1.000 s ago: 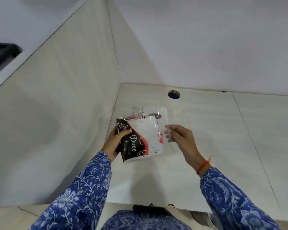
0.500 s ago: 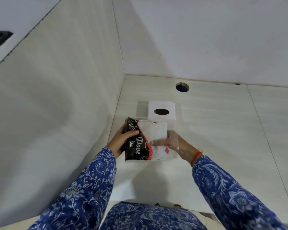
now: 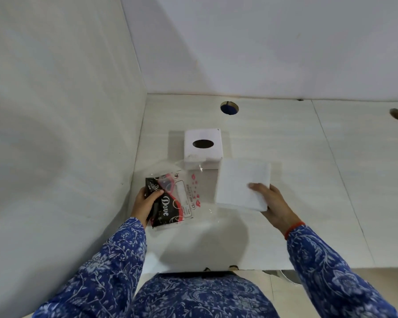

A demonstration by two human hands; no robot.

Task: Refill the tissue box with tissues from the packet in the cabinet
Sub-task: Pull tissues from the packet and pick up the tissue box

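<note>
A white square tissue box point(image 3: 202, 154) with a dark oval slot on top stands on the pale desk point(image 3: 285, 180), near the left partition. My left hand point(image 3: 145, 203) grips the black end of a plastic tissue packet point(image 3: 172, 200); its clear part looks flat and empty. My right hand point(image 3: 271, 205) holds a white stack of tissues point(image 3: 241, 184) by its lower right corner, just right of the packet and in front of the box's right side.
A pale partition wall point(image 3: 67, 134) rises along the left edge and a white wall at the back. Two round cable holes point(image 3: 229, 108) point(image 3: 397, 114) sit in the desk near the back. The desk's front edge runs just before my body.
My right hand has pulled the tissue stack out of the packet and moved it to the right. The packet now lies flattened in my left hand.
</note>
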